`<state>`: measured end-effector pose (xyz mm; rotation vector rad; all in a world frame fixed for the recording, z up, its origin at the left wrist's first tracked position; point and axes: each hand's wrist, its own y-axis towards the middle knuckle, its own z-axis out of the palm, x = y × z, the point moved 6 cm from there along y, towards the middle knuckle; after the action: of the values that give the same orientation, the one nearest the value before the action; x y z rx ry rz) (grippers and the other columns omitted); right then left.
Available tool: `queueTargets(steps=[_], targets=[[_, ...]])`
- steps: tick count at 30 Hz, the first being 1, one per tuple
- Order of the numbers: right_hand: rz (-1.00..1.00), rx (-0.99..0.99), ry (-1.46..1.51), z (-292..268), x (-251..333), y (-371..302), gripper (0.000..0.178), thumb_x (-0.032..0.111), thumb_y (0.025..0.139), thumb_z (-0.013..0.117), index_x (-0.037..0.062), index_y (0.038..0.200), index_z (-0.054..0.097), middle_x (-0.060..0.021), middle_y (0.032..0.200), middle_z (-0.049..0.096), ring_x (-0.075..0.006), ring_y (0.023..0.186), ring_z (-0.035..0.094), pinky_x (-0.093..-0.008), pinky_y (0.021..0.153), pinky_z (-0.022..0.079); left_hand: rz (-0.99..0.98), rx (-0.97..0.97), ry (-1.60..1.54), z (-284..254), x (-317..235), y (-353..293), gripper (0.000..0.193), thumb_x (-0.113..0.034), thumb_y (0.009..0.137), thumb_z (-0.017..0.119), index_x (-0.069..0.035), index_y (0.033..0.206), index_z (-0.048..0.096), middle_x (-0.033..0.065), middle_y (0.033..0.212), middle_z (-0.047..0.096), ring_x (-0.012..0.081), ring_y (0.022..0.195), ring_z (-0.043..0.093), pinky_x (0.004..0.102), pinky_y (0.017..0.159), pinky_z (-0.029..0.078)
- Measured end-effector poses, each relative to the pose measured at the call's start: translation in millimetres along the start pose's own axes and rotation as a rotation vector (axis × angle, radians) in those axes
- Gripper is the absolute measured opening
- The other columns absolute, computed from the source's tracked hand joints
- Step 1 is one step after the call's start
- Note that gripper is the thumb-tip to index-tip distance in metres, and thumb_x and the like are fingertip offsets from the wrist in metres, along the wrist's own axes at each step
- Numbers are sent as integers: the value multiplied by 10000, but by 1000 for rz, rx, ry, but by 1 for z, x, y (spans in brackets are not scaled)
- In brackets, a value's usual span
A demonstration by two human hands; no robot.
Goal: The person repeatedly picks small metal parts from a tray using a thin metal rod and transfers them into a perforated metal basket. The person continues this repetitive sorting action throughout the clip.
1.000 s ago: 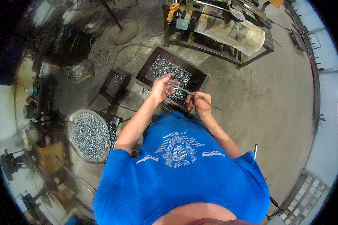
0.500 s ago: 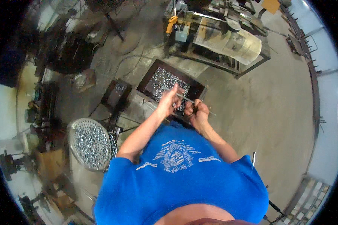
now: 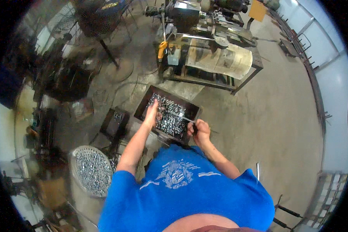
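A dark rectangular metal bin [image 3: 144,103] in front of me holds many small shiny metal nuts [image 3: 170,120]. My right hand [image 3: 201,131] is closed round a thin metal rod [image 3: 183,116] at the bin's right edge. The rod slants over the nuts, its far end reaching toward my left hand. At the bin's left side, my left hand [image 3: 152,116] is held edge-on with its thumb or a finger stretched upward. The rest of its fingers are partly hidden, and whether they touch the rod or a nut does not show clearly.
To the lower left stands a round perforated basket [image 3: 74,165] full of small metal pieces. A smaller dark box [image 3: 115,123] sits left of the bin. Ahead is a machine bench [image 3: 210,79] with a yellow-handled tool [image 3: 162,50]. A fan stand [image 3: 114,63] is at far left.
The view has shifted, so the bin and bench sit lower and further left. My hands have moved apart, the left away from the right along the rod, uncovering more nuts.
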<state>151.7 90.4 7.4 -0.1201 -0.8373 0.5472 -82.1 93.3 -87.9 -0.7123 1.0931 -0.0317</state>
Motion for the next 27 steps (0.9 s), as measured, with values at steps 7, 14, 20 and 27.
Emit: queueTargets(steps=[7,14,20,27], targets=[[36,159,-226,12,-6,-15,136,84,704,431,52,582,381,-158,676,538,-169,518,444,-305,452,411,-57,13,-120,-8,-13,-1,472,-439,857,464,-55,1129,429,144,1012,576,173,538,512,298,440,378],[-51,251,-378,31,-7,-17,189,-1,707,375,40,525,348,-146,637,535,-159,460,450,-285,416,404,-122,162,-229,8,-16,-22,392,-391,892,413,-70,1116,432,143,1123,546,142,587,511,231,472,374],[-92,307,-446,28,-18,-12,225,-11,751,412,26,533,371,-136,648,542,-133,481,485,-268,441,432,-114,213,-301,22,-15,-34,364,-373,891,418,-87,1103,494,90,1066,579,128,614,510,238,549,372],[1,217,-217,25,-22,-9,162,17,710,408,46,555,372,-146,649,523,-158,511,448,-290,446,413,40,249,-340,40,-23,-48,268,-136,873,440,-1,1104,459,193,989,575,234,724,598,352,687,510]])
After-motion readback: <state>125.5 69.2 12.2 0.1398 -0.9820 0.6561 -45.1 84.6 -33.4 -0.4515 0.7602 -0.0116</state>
